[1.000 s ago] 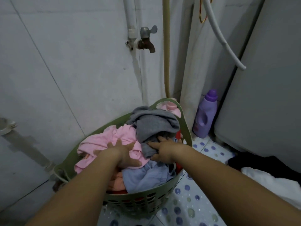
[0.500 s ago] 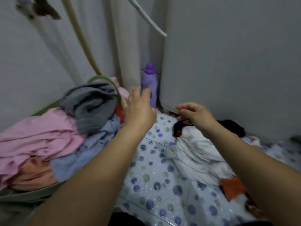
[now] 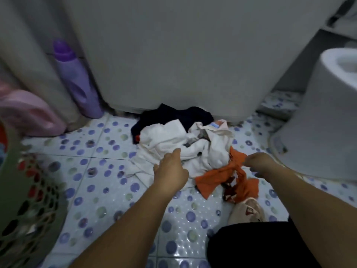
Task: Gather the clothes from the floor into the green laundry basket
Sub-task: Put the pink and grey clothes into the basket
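A heap of clothes lies on the dotted floor tiles in front of the washing machine: a white garment [image 3: 170, 140], a dark navy one [image 3: 173, 114] behind it and an orange one [image 3: 214, 179] at the front right. My left hand [image 3: 171, 170] hovers over the white garment's near edge, fingers loosely apart, holding nothing. My right hand [image 3: 259, 164] pinches the upper edge of the orange garment. The green laundry basket [image 3: 23, 206] fills the lower left corner, clothes showing through its holes.
A purple detergent bottle [image 3: 77, 82] and a pink bottle [image 3: 29, 113] stand at the left by the washing machine [image 3: 183, 55]. A white toilet [image 3: 324, 117] crowds the right. A beige cloth [image 3: 249, 209] lies near my dark-clad knee [image 3: 257, 246].
My view swung right from the basket to the floor heap. Both hands left the basket's clothes and dropped to the heap; my right hand took hold of the orange garment.
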Available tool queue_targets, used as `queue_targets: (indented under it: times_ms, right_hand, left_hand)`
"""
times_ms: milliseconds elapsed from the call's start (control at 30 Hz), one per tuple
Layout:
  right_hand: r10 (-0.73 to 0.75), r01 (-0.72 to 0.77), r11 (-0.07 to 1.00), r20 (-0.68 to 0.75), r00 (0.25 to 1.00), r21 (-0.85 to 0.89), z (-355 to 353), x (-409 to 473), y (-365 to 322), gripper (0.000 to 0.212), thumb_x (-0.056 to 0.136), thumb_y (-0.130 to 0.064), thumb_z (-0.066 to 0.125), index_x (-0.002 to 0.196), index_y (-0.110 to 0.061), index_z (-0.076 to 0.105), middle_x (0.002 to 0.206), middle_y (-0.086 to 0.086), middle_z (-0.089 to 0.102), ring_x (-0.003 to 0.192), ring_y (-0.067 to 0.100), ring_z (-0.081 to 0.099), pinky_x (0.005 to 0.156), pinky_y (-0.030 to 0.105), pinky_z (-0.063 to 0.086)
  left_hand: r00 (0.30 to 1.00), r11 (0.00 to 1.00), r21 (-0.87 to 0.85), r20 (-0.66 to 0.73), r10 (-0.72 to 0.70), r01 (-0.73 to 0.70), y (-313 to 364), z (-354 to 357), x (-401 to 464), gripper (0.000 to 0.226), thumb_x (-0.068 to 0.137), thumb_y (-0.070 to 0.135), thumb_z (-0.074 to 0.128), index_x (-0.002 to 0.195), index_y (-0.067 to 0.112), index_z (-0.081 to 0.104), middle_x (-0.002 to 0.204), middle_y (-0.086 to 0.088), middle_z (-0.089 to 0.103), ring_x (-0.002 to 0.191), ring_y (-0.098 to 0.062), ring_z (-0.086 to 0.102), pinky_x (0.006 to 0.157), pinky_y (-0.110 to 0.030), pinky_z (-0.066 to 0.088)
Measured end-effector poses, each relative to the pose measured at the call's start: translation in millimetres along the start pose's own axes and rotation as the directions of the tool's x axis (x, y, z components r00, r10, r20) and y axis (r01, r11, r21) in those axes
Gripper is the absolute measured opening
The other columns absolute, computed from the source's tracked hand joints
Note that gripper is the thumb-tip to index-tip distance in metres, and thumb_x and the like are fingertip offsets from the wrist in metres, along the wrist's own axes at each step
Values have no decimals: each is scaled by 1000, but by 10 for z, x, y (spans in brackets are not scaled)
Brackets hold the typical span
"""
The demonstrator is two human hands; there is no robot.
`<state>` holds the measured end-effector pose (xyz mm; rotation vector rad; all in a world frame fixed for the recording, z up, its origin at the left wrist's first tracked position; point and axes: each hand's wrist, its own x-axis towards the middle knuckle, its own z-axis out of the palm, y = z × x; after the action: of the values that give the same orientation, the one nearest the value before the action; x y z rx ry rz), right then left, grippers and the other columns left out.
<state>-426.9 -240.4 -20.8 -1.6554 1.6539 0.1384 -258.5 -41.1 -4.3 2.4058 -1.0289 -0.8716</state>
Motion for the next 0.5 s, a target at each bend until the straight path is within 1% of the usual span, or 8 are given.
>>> queue_targets:
  times_ms: [67, 167, 200, 233, 300, 367, 433, 500]
  right_hand:
    - [-9, 12, 969, 11, 1000, -247, 57, 42, 110, 32, 93, -12, 51, 119, 5, 59, 126, 21, 59, 114, 32, 58, 93, 32, 47]
    - [-77, 103, 908, 82, 994, -407, 242, 110, 260, 23, 92, -18, 52, 96, 0, 65, 93, 15, 67, 92, 29, 65, 68, 18, 50]
    - [-112, 136, 896, 82, 990, -422, 333, 184, 327, 23, 89, -21, 57, 100, -2, 64, 92, 14, 66, 94, 30, 65, 68, 20, 48]
    - [-143, 162, 881, 76, 987, -444, 435, 246, 382, 33, 84, -26, 62, 111, -6, 60, 102, 14, 65, 101, 30, 62, 77, 25, 49]
    - [-179, 189, 870, 64, 982, -455, 656, 384, 491, 69, 73, -41, 71, 130, -13, 45, 124, 14, 55, 113, 31, 55, 93, 37, 47]
    - [-155, 145, 878, 17, 988, -457, 828, 472, 539, 92, 66, -51, 71, 140, -18, 29, 138, 13, 38, 125, 33, 42, 103, 46, 40]
    - [-97, 70, 888, -37, 995, -455, 942, 634, 561, 90, 68, -52, 67, 141, -21, 25, 143, 12, 30, 131, 34, 33, 108, 49, 33]
    - [-66, 30, 905, -70, 995, -425, 967, 770, 586, 69, 72, -49, 57, 134, -23, 39, 135, 12, 42, 123, 34, 41, 105, 48, 37]
  left_hand:
    - [999, 1000, -4, 47, -1, 2, 72, 162, 54, 64, 91, 18, 49, 149, 19, 21, 145, -11, 37, 132, -29, 39, 111, -43, 32]
    - [995, 1000, -29, 97, -8, 11, 168, 358, 117, 59, 90, 18, 48, 145, 21, 27, 143, -9, 40, 131, -28, 41, 111, -44, 32]
    - [993, 1000, -20, 113, -15, 18, 196, 415, 154, 58, 90, 18, 48, 145, 21, 28, 143, -9, 40, 130, -28, 42, 111, -44, 32]
    - [992, 1000, -7, 124, -22, 23, 209, 451, 172, 58, 90, 17, 47, 145, 22, 28, 142, -9, 41, 129, -28, 43, 110, -44, 33]
    - [990, 999, 9, 136, -39, 38, 228, 517, 229, 57, 91, 17, 47, 144, 21, 29, 142, -8, 41, 128, -27, 43, 111, -43, 33]
    - [987, 999, 14, 151, -45, 44, 233, 553, 275, 55, 91, 18, 48, 143, 21, 29, 144, -7, 40, 130, -26, 43, 112, -43, 32]
    - [986, 999, 12, 160, -45, 43, 241, 582, 335, 55, 92, 19, 48, 143, 21, 28, 145, -7, 39, 131, -26, 41, 112, -43, 31]
    - [985, 999, -1, 168, -35, 36, 251, 586, 374, 56, 92, 20, 50, 144, 21, 28, 146, -6, 38, 133, -25, 40, 113, -42, 30]
